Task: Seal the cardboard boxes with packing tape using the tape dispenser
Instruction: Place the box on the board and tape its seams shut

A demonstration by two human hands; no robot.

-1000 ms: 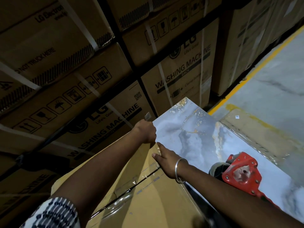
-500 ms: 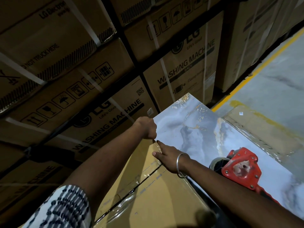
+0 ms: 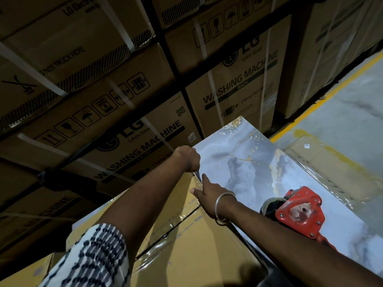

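Fingers: left hand fisted at box far edge, contents unclear | right hand pressing flat | both unmoved

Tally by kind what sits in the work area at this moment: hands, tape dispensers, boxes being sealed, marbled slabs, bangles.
Hands: 2, left hand fisted at the box's far edge, right hand pressing the tape
Tape dispensers: 1, red tape dispenser lying on the slab
Boxes being sealed: 1, cardboard box
Marbled slabs: 1, marbled slab
Bangles: 1, bangle on the right wrist
Total: 6

Grey marbled tabletop; red tape dispenser lying on it; cardboard box against its edge
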